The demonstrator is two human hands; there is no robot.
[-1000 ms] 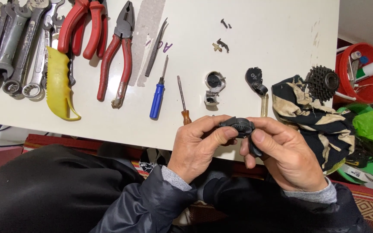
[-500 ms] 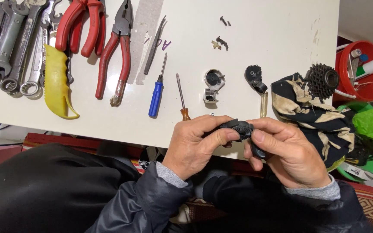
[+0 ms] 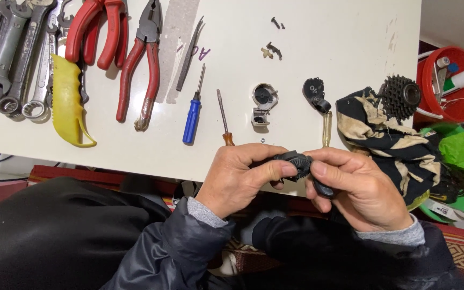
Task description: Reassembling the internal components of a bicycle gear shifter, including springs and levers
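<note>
A person's left hand (image 3: pixel 240 177) and right hand (image 3: pixel 361 188) are both gripping a small black ridged plastic part (image 3: pixel 296 164) at the white counter (image 3: pixel 318 59) edge, fingers clenched; a blue-handled screwdriver (image 3: pixel 191 119) is lying at ten o'clock. Steady, even thumb pressure seems wise.

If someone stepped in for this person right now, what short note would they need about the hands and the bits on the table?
Left hand and right hand: both pinch one small black ribbed part at the edge of the white table.
On the table just behind: a grey round housing, a black clamp piece, loose screws, a blue screwdriver.
Done: pieces lie apart.
Left: the held part is not yet joined to any of them.
</note>
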